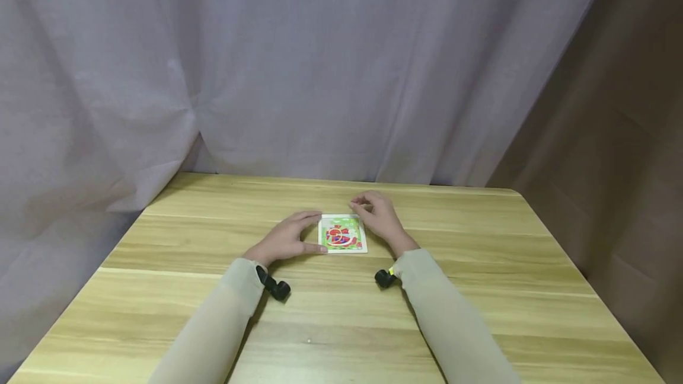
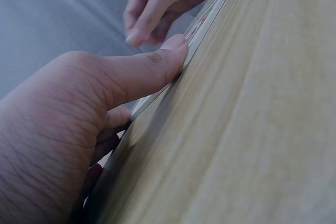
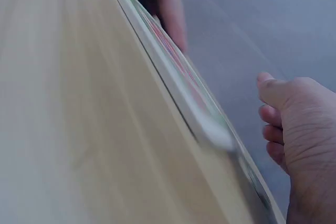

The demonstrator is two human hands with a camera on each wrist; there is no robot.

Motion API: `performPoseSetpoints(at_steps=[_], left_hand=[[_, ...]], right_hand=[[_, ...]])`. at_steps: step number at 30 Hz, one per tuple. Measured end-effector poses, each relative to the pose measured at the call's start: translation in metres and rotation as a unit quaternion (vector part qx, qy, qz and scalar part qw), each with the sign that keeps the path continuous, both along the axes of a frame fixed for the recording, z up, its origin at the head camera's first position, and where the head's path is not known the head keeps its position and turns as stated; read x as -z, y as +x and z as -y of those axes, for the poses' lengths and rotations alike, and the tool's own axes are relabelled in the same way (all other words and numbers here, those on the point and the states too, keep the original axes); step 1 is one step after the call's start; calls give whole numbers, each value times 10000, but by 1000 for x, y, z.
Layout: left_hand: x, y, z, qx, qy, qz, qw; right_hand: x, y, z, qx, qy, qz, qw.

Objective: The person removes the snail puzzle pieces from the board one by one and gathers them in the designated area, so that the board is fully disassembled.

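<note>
A small square picture board (image 1: 344, 234) lies flat on the wooden table, white at its border, with a red spiral figure on green. My left hand (image 1: 288, 237) holds its left side, thumb along the near edge and fingers at the far edge. In the left wrist view the left thumb (image 2: 152, 69) presses the board's edge. Just above the far right corner is my right hand (image 1: 376, 215), its fingers loosely bent and the thumb close to the index finger. Nothing shows between them. In the right wrist view this right hand (image 3: 304, 124) is apart from the board.
The light wooden table (image 1: 160, 295) extends around both arms. A grey curtain (image 1: 299, 70) hangs behind its far edge, and a darker brown curtain (image 1: 619, 153) on the right. Black wrist cameras sit on the left cuff (image 1: 277, 289) and the right cuff (image 1: 385, 278).
</note>
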State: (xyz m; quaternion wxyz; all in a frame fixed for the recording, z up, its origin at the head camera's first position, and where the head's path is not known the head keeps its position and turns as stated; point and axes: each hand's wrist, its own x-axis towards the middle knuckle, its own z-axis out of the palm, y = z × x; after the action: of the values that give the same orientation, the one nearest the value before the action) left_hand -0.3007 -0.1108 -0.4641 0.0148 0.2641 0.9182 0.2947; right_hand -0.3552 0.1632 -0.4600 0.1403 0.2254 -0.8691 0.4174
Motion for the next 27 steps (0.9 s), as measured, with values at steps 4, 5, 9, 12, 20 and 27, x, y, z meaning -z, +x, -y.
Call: performPoseSetpoints(at_steps=[4,5,9,12,20,27], left_hand=[[2,0,-1,13,1,-48,10000],[3,0,-1,29,2,-50,10000],[7,2,-2,44,-24,-5,10000],[9,1,-2,53,-16,-16,10000],[7,-1,0,-15,16,-42,10000],[6,1,1,-33,-22,-49,10000]], right_hand=[[2,2,24,-541,546,4,9970],[3,3,28,-688,705,-22,9951],[8,7,33,-1046,1233,-164,9867],[10,8,32,-1085,1357,-207,9846],[4,8,34,-1077,1482,-85,9830],[4,9,35,-1108,1431,-52,9835]])
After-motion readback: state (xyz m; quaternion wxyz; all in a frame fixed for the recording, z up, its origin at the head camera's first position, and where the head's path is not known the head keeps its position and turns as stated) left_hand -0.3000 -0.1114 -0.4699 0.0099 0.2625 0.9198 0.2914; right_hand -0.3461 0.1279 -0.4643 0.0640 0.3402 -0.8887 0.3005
